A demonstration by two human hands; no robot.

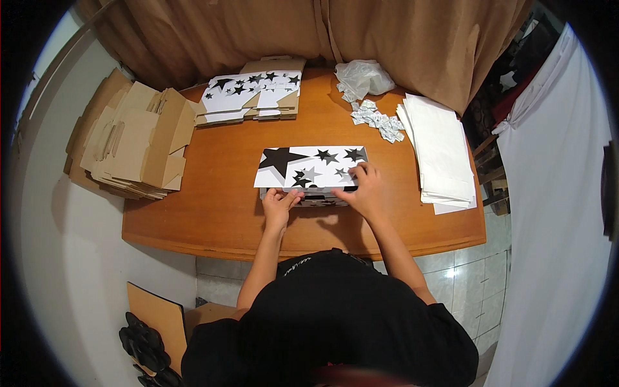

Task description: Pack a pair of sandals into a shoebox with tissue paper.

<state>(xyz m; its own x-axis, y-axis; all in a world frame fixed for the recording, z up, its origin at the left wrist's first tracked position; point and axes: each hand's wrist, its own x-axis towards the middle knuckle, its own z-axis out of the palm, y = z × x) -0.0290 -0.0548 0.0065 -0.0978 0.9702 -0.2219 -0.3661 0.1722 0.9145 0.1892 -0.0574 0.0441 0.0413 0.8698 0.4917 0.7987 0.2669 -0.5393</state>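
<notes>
A white cardboard box [271, 174] printed with black and grey stars lies in front of me on the wooden table, its long side toward me. Its top panel lies nearly flat over the starred front side. At the left part of the front edge, my left hand [280, 205] pinches the cardboard between thumb and fingers. My right hand [365, 191] grips the right front corner, its fingers curled over the top panel and its thumb against the front. The inside of the box is hidden.
The table [213, 219] has folded brown cardboard [138, 138] stacked at left and flat starred boxes [222, 103] at the back. Small white packets [380, 122] lie by a clear plastic bag [364, 76]. White paper sheets [443, 148] are piled at right. A brown curtain [258, 29] hangs behind.
</notes>
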